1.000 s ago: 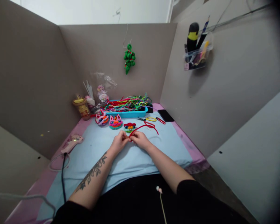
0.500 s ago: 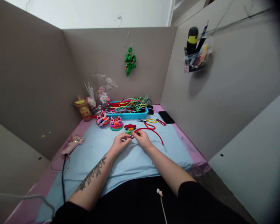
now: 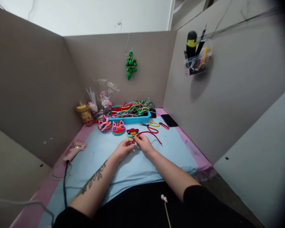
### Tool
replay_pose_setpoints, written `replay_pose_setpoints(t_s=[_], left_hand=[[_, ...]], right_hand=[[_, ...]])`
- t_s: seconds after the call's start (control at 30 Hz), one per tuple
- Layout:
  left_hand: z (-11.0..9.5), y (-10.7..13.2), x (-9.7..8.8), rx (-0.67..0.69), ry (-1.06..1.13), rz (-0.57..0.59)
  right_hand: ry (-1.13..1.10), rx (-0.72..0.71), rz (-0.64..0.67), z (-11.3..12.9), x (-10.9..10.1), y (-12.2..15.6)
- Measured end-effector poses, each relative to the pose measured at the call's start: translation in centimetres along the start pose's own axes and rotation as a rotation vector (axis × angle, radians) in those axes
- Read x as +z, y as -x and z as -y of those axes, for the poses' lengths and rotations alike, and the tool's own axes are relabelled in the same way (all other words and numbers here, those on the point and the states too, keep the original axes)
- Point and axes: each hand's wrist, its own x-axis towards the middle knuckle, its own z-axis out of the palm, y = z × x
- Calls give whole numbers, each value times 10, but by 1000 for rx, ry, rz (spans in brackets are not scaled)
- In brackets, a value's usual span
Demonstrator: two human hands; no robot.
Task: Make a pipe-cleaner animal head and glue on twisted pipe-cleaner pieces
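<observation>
A red pipe cleaner (image 3: 154, 135) is pinched between both hands above the blue cloth, bent into a small loop at the fingertips. Its free tail curves off to the right. My left hand (image 3: 123, 148) is closed on the looped end, and my right hand (image 3: 144, 145) grips it just beside, fingertips nearly touching. Right behind the hands sits a small figure with a red top (image 3: 132, 132), green and orange below. Left of it stand a pink and orange eared head (image 3: 118, 128) and a lilac and orange one (image 3: 104, 124). The fingers hide part of the loop.
Behind the figures is a blue tray (image 3: 130, 120) heaped with pipe cleaners. Scissors (image 3: 154, 124), a red-handled tool (image 3: 164, 125) and a phone (image 3: 169, 120) lie right. A corded pink glue gun (image 3: 74, 152) and a cup (image 3: 85, 114) are left. Partitions enclose the table.
The pipe cleaner's free tail has swung left and up, and the loop at the fingertips looks smaller. Both hands stay close together. The camera has shifted slightly.
</observation>
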Motion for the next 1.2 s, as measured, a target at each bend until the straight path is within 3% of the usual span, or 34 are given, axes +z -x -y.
replay_pose_setpoints(t_s=[0.17,0.57,0.7,0.83,1.2], left_hand=[[1,-6,-1,221,-106,-78],[1,-6,-5,383,-365,-218],[0,-7,-5,322,-277,-149],[0,-7,-3,160,-142,-55],[-10,-1,1,-112,135,-36]], right_hand=[[-179,62,11,0,6,-1],[-290,154,72,5,11,1],[-230,99,10,6,7,0],[-51,32,0,10,2,4],[78,-96,31,8,0,6]])
